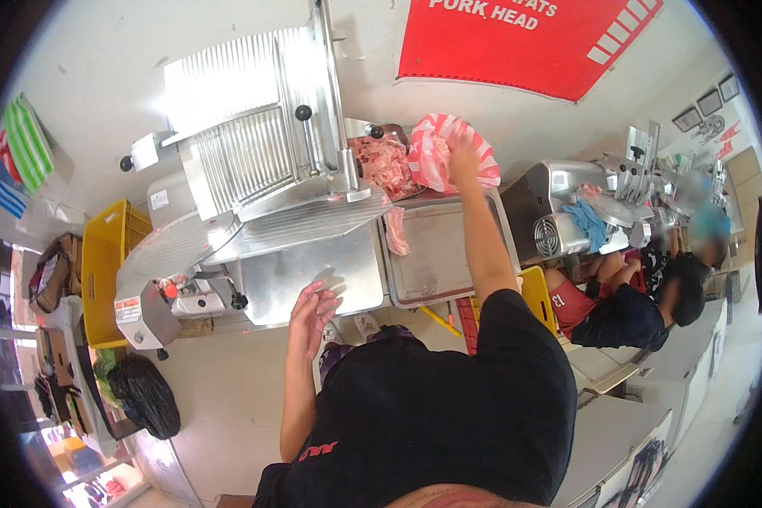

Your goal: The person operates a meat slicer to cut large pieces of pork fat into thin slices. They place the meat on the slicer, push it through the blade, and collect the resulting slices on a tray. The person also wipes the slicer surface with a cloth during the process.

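Note:
My right arm reaches forward, and my right hand [463, 157] is at a red-and-white striped plastic bag [428, 135]. Its fingers blend into the bag, so their grip cannot be made out. Pale pink meat seems to show in the bag's mouth. Just left of it, a metal tray holds a heap of sliced raw meat [385, 162]. One loose strip of meat [396, 232] hangs over the edge of a shallow metal tray [449, 245]. My left hand [313, 306] is raised with nothing in it, fingers slightly bent and apart, near a flat metal tray [347, 284] below the slicer.
A large meat slicer [262, 127] with a ribbed plate fills the front left. Yellow crates stand left [102, 271] and right [538, 296] of me. A black plastic bag [146, 394] lies on the floor. At right, a person [626, 309] bends near another slicer [576, 207] with a blue cloth.

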Action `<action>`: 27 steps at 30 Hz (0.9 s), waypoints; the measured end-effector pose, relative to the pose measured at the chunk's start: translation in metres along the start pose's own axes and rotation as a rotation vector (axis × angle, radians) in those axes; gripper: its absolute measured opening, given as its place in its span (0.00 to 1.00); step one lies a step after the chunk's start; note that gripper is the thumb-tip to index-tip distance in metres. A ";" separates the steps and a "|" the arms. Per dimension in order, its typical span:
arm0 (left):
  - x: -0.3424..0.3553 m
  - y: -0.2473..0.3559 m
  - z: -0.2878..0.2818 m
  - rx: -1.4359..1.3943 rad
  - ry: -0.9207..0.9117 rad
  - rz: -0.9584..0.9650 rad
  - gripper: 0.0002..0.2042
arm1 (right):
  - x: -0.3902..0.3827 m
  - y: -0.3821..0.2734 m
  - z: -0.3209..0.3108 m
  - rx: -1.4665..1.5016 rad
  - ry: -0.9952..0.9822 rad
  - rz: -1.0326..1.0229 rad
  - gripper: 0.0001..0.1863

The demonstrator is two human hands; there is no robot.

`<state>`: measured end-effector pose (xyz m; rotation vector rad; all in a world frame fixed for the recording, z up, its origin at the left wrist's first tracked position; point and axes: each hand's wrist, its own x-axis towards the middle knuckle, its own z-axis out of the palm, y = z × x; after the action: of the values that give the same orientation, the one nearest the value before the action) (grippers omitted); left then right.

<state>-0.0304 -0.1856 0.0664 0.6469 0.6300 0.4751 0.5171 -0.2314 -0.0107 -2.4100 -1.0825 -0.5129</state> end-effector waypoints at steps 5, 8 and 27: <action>-0.035 0.003 -0.026 -0.003 0.086 0.020 0.17 | -0.128 -0.033 0.055 0.257 0.189 0.265 0.37; -0.050 -0.002 -0.054 -0.054 0.112 0.005 0.16 | -0.180 -0.062 0.011 0.463 0.166 0.375 0.32; -0.136 0.099 -0.225 0.063 0.075 0.011 0.14 | -0.159 -0.483 0.055 0.474 0.055 -0.249 0.21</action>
<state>-0.2982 -0.1049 0.0448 0.6953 0.7153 0.4927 0.0556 -0.0118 -0.0180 -1.8551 -1.3173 -0.3488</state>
